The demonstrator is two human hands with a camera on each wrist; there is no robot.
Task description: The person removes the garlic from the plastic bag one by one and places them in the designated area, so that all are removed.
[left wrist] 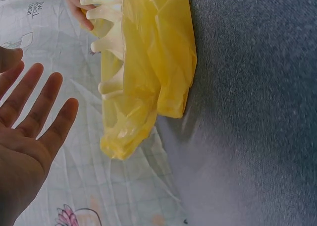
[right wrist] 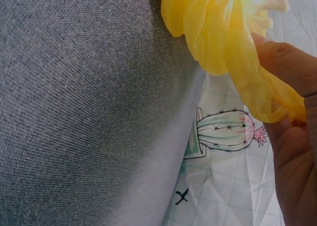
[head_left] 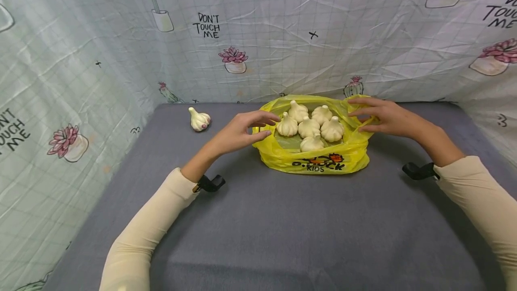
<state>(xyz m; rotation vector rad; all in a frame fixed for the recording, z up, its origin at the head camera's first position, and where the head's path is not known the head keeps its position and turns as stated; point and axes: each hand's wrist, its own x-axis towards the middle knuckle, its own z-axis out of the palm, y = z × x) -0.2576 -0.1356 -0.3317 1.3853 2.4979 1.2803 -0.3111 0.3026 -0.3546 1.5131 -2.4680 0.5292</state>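
A yellow plastic bag [head_left: 266, 160] with dark lettering stands with its mouth spread wide. Several garlic bulbs [head_left: 308, 128] sit inside it, stems up. My left hand [head_left: 242, 133] hovers at the bag's left rim with fingers extended; the left wrist view shows its spread fingers [left wrist: 35, 112] apart from the plastic. On the other side my right hand [head_left: 389, 118] holds the bag's right edge between thumb and fingers, and the right wrist view shows the gathered yellow plastic [right wrist: 252, 82] in that grip. One more garlic bulb [head_left: 199, 119] lies outside, left of the bag.
A grey cloth [head_left: 258, 223] covers the table under everything. Behind and to the left hangs a white printed curtain [head_left: 274, 17] with cactus drawings, close behind the bag. Black wrist mounts [head_left: 211, 183] are strapped at the sleeves.
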